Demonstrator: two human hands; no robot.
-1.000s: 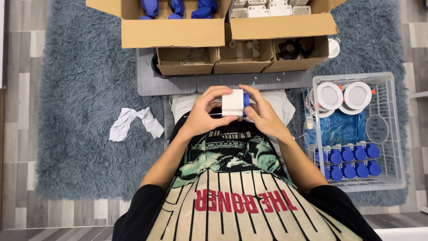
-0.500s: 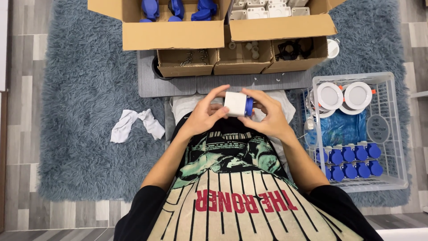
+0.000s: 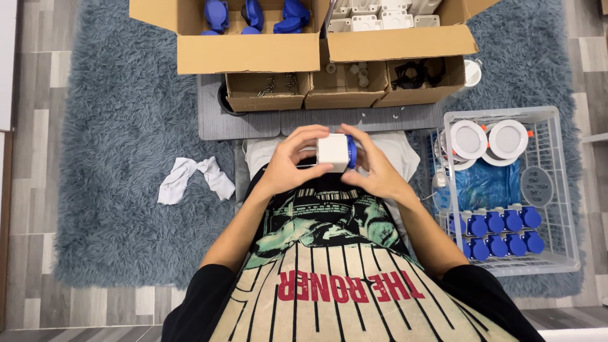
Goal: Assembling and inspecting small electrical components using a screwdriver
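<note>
Both hands clasp one small white box [image 3: 333, 152] with a blue cap [image 3: 351, 151] on its right side, held over the lap. From the left, the left hand [image 3: 288, 161] wraps fingers over the box's top and near edge; the right hand [image 3: 373, 168] closes around the cap. If the cap sits crooked, pressing or twisting could jam it, or the box could slip and drop onto the grey rug [image 3: 114, 158]. Far right, a wire basket [image 3: 563, 190] holds similar blue-capped pieces.
</note>
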